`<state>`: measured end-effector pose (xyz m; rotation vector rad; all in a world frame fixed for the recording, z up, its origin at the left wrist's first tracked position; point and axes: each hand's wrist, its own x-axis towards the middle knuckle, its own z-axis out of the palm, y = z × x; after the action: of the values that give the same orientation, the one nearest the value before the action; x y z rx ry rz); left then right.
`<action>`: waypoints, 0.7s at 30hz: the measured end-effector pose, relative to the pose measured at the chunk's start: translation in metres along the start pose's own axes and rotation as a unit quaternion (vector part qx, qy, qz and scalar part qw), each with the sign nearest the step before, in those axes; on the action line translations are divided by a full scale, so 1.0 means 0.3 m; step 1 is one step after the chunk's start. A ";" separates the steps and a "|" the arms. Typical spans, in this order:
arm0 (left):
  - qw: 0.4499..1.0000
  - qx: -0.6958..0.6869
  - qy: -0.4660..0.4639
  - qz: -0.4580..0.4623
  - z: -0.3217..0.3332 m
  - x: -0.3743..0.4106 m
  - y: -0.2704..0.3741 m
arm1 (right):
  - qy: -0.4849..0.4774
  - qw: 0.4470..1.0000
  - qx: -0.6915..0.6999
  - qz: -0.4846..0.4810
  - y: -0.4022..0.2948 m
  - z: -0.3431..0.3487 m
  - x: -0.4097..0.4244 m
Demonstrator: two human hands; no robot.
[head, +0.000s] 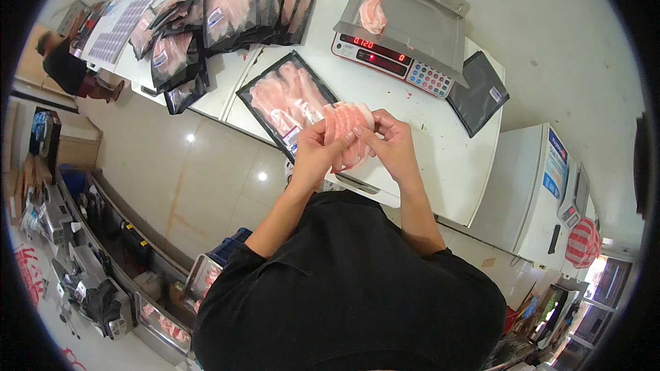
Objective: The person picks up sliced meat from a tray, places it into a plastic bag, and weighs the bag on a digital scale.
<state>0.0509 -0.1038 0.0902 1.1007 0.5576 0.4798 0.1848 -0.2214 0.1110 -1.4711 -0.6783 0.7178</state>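
Observation:
Between my left hand and my right hand I hold a stack of thin pink meat slices, fingers behind and thumbs in front. Just beyond, a clear-and-black plastic pouch of meat lies flat on the white worktop, partly behind the slices. A small piece of meat rests on the metal pan of a digital scale with lit red digits. Right of the scale lies a flat black pouch with a label.
Several filled meat pouches overlap at the back left, beside a sheet of labels. A person stands at the far left. Metal trays of meat are at lower left. A white freezer stands at right.

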 end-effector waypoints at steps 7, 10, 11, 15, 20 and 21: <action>0.998 0.055 0.003 0.002 0.002 -0.009 -0.022 | -0.055 0.996 0.006 0.065 0.029 -0.030 0.017; 0.996 -0.084 0.001 -0.003 0.004 0.007 -0.045 | -0.051 0.998 0.017 0.042 0.058 -0.030 0.017; 0.995 -0.101 0.007 -0.015 -0.006 0.014 -0.055 | -0.050 0.998 0.024 0.035 0.064 -0.030 0.016; 0.978 -0.199 0.042 -0.050 0.025 0.008 0.009 | -0.021 0.994 0.092 0.059 0.047 -0.032 0.006; 0.973 -0.230 -0.009 -0.030 -0.015 0.017 -0.052 | -0.046 0.987 0.125 0.092 -0.033 -0.032 -0.034; 0.971 -0.237 -0.001 -0.027 0.003 0.015 -0.035 | -0.048 0.988 0.121 0.078 -0.047 -0.038 -0.043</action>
<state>0.0559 -0.1056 0.0801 0.6285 0.4387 0.5299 0.1856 -0.2383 0.1254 -1.2811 -0.5312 0.9632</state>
